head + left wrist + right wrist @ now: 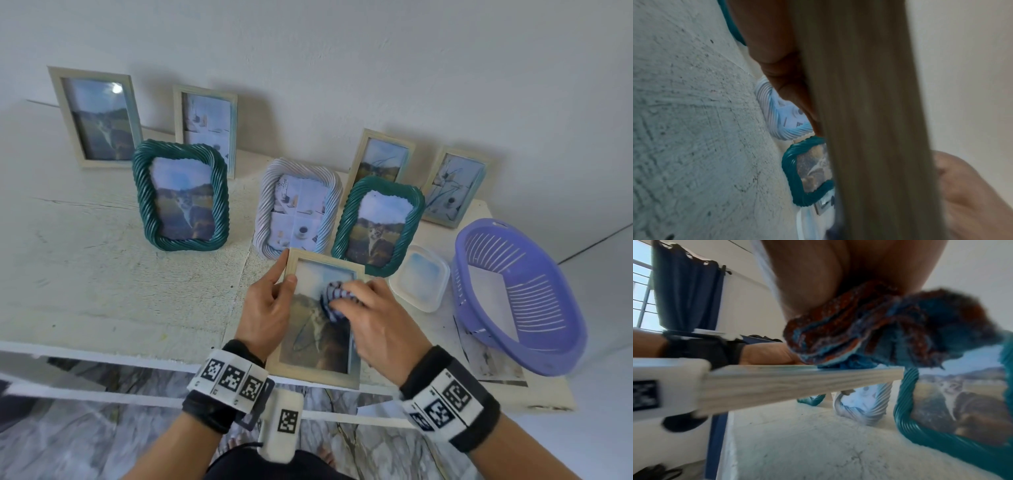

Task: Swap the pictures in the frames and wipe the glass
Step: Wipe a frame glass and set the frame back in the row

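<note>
A pale wooden picture frame [317, 371] with a landscape photo is held over the table's front edge, glass up. My left hand [270, 305] grips its left edge, thumb on the glass, fingers under the rim. My right hand [370, 318] holds a bunched striped cloth [334, 294] pressed on the glass near the frame's upper half. In the right wrist view the cloth [869, 331] sits on the frame's edge [797, 382]. The left wrist view is filled by the frame's side [869, 129], held in my fingers [777, 65].
Several more frames stand on the white table [102, 274]: two green twisted ones [181, 195] [376, 224], a white twisted one [298, 209] and pale wooden ones by the wall. A square plastic container [419, 277] and a purple basket [517, 294] sit at the right.
</note>
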`<state>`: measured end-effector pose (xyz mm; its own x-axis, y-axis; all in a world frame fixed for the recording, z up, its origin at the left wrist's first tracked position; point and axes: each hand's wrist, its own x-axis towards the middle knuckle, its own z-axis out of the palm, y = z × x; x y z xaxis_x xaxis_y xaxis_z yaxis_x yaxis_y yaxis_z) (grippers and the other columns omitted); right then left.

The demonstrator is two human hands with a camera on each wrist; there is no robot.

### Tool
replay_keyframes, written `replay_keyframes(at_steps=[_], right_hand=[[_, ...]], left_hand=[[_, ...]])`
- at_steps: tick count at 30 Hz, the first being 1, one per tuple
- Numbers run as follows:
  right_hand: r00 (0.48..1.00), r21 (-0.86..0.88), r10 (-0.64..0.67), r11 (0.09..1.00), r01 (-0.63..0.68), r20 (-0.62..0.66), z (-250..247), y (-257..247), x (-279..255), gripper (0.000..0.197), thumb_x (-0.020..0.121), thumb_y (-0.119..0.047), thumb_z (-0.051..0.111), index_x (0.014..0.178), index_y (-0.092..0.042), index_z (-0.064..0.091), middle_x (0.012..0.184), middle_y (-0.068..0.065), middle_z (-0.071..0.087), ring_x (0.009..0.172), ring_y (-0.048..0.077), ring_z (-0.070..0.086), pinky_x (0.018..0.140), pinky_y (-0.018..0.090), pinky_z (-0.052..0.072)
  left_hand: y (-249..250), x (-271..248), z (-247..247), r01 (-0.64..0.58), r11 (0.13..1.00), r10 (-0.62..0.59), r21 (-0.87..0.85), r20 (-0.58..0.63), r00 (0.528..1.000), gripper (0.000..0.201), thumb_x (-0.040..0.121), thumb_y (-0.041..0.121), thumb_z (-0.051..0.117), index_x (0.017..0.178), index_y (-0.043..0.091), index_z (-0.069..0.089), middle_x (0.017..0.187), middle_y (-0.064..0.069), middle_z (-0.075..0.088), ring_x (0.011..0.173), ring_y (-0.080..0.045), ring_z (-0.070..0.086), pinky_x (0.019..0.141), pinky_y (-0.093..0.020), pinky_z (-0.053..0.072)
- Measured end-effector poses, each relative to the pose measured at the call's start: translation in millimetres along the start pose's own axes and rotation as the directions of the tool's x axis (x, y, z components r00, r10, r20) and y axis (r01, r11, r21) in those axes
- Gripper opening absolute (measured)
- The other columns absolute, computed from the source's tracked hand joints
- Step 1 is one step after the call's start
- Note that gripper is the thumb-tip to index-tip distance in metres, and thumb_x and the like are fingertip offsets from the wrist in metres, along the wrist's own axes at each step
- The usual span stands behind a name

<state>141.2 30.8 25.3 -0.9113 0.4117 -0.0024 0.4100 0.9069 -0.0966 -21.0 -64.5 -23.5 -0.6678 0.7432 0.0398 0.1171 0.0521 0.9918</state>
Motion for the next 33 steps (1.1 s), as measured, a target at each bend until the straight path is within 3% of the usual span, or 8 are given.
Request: replay_keyframes(at_steps=[5, 10, 15, 21, 25, 27, 30, 33], right_hand=[[0.994, -0.039, -0.021, 0.999, 0.026, 0.106, 11, -17, -11, 0.037, 0.086, -0.013, 0.044, 0.121, -0.019, 0.055, 0.125, 0.001, 0.049, 0.109, 0.024, 0.044, 0.09, 0.028, 0.032], [0.988, 0.014, -0.089, 0.996, 0.088, 0.124, 9, -29, -30, 0.03, 0.085, -0.009, 0.054, 0.112, -0.019, 0.061, 0.116, -0.001, 0.051, 0.098, 0.02, 0.043, 0.086, 0.026, 0.034], [0.996, -0.057, 0.058, 0.997, -0.054, 0.072, -3, -16, 10, 0.037, 0.083, -0.013, 0.049, 0.119, -0.02, 0.056, 0.121, 0.001, 0.05, 0.106, 0.023, 0.043, 0.087, 0.029, 0.032], [0.981, 0.077, -0.192, 0.978, 0.192, -0.008, -4, -35, -9, 0.024, 0.078, -0.006, 0.06, 0.098, -0.016, 0.067, 0.107, 0.002, 0.058, 0.097, 0.014, 0.038, 0.084, 0.029, 0.037], [0.994, -0.016, -0.052, 0.998, 0.054, 0.093, 1, -11, 7, 0.028, 0.089, -0.015, 0.051, 0.113, -0.023, 0.06, 0.119, -0.007, 0.053, 0.106, 0.018, 0.043, 0.089, 0.031, 0.035], [0.998, -0.012, -0.035, 0.999, 0.036, 0.052, 1, -17, 12, 0.026, 0.085, -0.012, 0.055, 0.109, -0.019, 0.061, 0.116, -0.005, 0.057, 0.11, 0.018, 0.043, 0.089, 0.034, 0.034], [0.987, 0.067, -0.156, 0.986, 0.154, 0.027, 3, -37, 1, 0.025, 0.083, -0.008, 0.052, 0.104, -0.016, 0.063, 0.114, 0.0, 0.056, 0.103, 0.018, 0.046, 0.086, 0.032, 0.036], [0.986, 0.101, -0.148, 0.985, 0.139, 0.081, 2, -27, -4, 0.026, 0.085, -0.007, 0.054, 0.105, -0.02, 0.064, 0.116, -0.002, 0.053, 0.097, 0.019, 0.047, 0.085, 0.029, 0.035]], left_hand=[[2, 3, 0, 0.011, 1.0, -0.011, -0.021, -0.003, 1.0, 0.044, 0.101, 0.012, 0.046, 0.144, 0.015, 0.041, 0.054, 0.003, 0.024, 0.04, -0.003, 0.021, 0.039, -0.014, 0.022], [-3, 3, -4, 0.015, 1.0, -0.015, 0.023, -0.036, 0.999, 0.044, 0.101, 0.014, 0.047, 0.145, 0.016, 0.041, 0.049, 0.012, 0.021, 0.04, -0.005, 0.021, 0.04, -0.015, 0.021], [4, 0, 3, -0.02, 1.0, 0.02, 0.018, -0.001, 1.0, 0.044, 0.101, 0.011, 0.046, 0.145, 0.013, 0.041, 0.052, 0.003, 0.029, 0.041, -0.004, 0.024, 0.041, -0.014, 0.024], [3, 1, -1, -0.024, 0.999, 0.025, 0.047, -0.027, 0.999, 0.044, 0.1, 0.011, 0.048, 0.143, 0.017, 0.043, 0.05, 0.007, 0.028, 0.043, -0.006, 0.025, 0.042, -0.015, 0.023], [0, -4, 3, -0.029, 0.999, 0.029, 0.026, -0.006, 1.0, 0.045, 0.1, 0.011, 0.047, 0.144, 0.016, 0.04, 0.047, 0.013, 0.025, 0.041, -0.003, 0.023, 0.041, -0.014, 0.021], [1, -2, 3, -0.023, 1.0, 0.023, 0.01, -0.008, 1.0, 0.044, 0.101, 0.011, 0.047, 0.144, 0.017, 0.041, 0.051, 0.004, 0.028, 0.042, -0.003, 0.023, 0.041, -0.016, 0.023], [1, 2, -1, -0.025, 0.999, 0.025, 0.027, -0.009, 1.0, 0.044, 0.101, 0.013, 0.047, 0.144, 0.02, 0.042, 0.054, -0.002, 0.032, 0.046, -0.006, 0.028, 0.043, -0.019, 0.026], [0, -1, -1, -0.023, 0.999, 0.023, 0.031, -0.018, 1.0, 0.044, 0.101, 0.012, 0.047, 0.144, 0.018, 0.041, 0.047, 0.013, 0.029, 0.043, -0.004, 0.026, 0.043, -0.016, 0.024]])
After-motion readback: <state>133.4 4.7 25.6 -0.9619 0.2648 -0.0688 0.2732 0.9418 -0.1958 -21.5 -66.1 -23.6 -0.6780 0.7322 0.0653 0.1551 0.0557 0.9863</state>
